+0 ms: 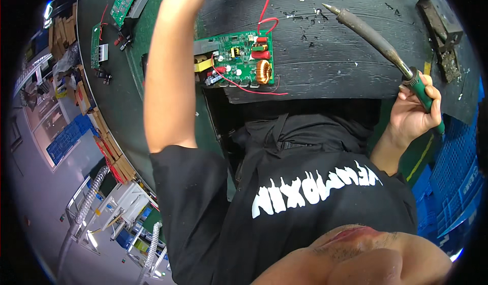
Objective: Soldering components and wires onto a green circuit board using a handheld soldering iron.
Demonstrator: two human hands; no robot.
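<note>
My right hand is closed round the green handle of a soldering iron. The iron's long metal barrel slants up and left, its tip in the air over the black work mat. My left forearm stretches away past the top edge, so the left hand is out of sight. Partly behind that forearm lies a green circuit board with a copper coil, red and green components and a yellow-wrapped part. A red wire stands up from its far corner, and another thin red wire trails along its near edge.
A dark metal soldering iron stand stands at the far right. More circuit boards with red wires lie at the far left. Small solder scraps are scattered on the mat. A blue plastic crate is at my right side.
</note>
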